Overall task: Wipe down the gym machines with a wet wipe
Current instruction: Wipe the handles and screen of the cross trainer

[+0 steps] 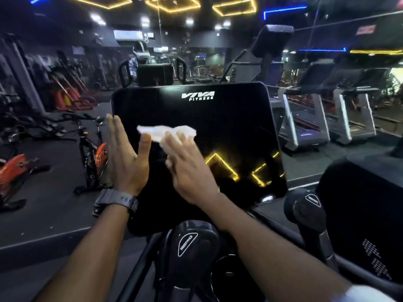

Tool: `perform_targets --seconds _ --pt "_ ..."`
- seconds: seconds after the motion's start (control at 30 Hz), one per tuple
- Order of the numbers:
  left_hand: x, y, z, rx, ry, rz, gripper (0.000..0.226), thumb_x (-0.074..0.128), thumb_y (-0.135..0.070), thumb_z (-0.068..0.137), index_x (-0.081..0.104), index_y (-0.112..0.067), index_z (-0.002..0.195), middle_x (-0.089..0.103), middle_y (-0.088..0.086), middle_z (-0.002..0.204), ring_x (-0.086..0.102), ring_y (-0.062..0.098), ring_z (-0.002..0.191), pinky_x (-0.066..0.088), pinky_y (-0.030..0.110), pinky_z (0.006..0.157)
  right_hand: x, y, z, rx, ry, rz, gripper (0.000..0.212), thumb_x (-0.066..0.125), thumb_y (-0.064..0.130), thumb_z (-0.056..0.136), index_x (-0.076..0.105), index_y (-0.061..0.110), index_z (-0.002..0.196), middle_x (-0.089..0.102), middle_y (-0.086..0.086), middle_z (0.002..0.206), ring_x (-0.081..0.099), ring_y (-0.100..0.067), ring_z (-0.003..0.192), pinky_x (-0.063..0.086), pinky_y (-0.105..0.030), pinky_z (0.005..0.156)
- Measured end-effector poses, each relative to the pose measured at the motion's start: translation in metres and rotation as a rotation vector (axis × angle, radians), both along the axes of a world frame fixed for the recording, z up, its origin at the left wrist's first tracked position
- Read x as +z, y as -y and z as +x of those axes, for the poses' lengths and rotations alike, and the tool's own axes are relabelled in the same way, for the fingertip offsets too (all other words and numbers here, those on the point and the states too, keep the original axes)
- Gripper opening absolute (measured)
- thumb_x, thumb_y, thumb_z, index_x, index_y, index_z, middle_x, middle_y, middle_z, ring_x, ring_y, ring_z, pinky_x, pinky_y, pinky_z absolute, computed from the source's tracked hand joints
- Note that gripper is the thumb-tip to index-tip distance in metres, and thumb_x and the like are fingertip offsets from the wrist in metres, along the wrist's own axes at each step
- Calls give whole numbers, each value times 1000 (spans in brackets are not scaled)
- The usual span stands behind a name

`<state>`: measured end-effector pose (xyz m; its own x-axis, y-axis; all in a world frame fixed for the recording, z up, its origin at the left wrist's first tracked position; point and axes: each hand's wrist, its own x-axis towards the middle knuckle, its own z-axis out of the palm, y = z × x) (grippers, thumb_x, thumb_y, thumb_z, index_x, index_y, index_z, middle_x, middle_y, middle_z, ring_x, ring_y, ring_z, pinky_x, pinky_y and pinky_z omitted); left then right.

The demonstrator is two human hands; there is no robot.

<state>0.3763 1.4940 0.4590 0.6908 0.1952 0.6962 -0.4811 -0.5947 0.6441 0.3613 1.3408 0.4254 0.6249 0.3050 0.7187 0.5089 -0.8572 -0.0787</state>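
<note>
A black glossy console screen with a white VIVA FITNESS logo fills the middle of the view. My right hand presses a crumpled white wet wipe flat against the screen with straight fingers. My left hand, with a dark watch on its wrist, rests against the screen's left edge, fingers straight up and thumb on the glass next to the wipe.
Below the screen are black handles with RESISTANCE labels. Spin bikes with orange parts stand at left. Treadmills line the right. A mirror behind the console reflects the gym.
</note>
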Motion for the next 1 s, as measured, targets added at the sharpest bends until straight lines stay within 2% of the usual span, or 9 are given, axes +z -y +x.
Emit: perform_targets --seconds 0.1,0.2,0.3,0.43,0.6,0.67,0.77,0.9,1.0 --pt "-2 0 -1 50 -7 44 112 8 -89 79 7 -10 158 0 5 167 2 14 153 -4 8 112 -39 24 -44 -57 -61 -138 63 33 49 104 25 15 157 16 -1 165 9 -19 153 13 -42 124" --pt "-2 1 -3 90 -35 87 105 12 -84 83 3 -11 158 -4 2 167 1 15 153 3 22 114 -24 51 -38 -381 -247 200 83 20 70 97 1 18 159 -8 -2 166 -11 -17 153 -2 -42 125" --pt "-2 0 -3 95 -78 151 101 12 -81 85 -2 -11 157 -9 1 166 -2 16 153 2 26 116 31 36 1 -407 -356 368 91 20 72 95 -2 9 158 -13 -16 164 -17 -28 151 -7 -46 123" --pt "1 -3 -1 91 -125 173 105 9 -84 83 -3 -10 157 -11 4 166 -6 16 153 0 34 122 61 22 8 -136 -324 -335 91 26 69 96 -2 7 157 -14 -15 164 -15 -30 151 -2 -47 124" --pt "6 0 -6 96 -182 191 116 4 -90 77 -4 -6 156 -16 5 165 -12 17 152 -1 39 124 101 118 11 116 -201 -1110 77 21 60 101 0 12 158 -6 -6 166 -5 -24 153 -1 -41 124" --pt "5 1 -6 91 -185 190 117 4 -91 76 -5 -5 156 -17 5 165 -14 17 152 -2 38 124 110 159 20 54 -126 -1101 80 11 65 98 4 12 158 0 -8 166 1 -24 153 3 -45 125" --pt "4 1 -5 131 -177 226 110 13 -84 83 -3 -4 156 -16 7 165 -12 19 152 -1 36 123 105 159 25 -57 -154 -806 94 -3 73 91 6 8 158 2 -12 165 2 -26 153 12 -48 124" --pt "4 0 -6 114 -172 238 99 24 -72 88 -4 -5 156 -17 8 165 -12 21 152 -2 36 123 48 158 13 227 -66 -906 76 23 56 102 21 3 156 16 -16 163 14 -33 151 16 -44 124" --pt "3 -1 -6 109 -188 248 104 22 -78 86 -6 -6 156 -17 7 165 -11 21 152 -2 36 123 20 198 4 323 27 -939 70 36 50 103 28 3 154 22 -16 162 18 -29 151 22 -43 122"
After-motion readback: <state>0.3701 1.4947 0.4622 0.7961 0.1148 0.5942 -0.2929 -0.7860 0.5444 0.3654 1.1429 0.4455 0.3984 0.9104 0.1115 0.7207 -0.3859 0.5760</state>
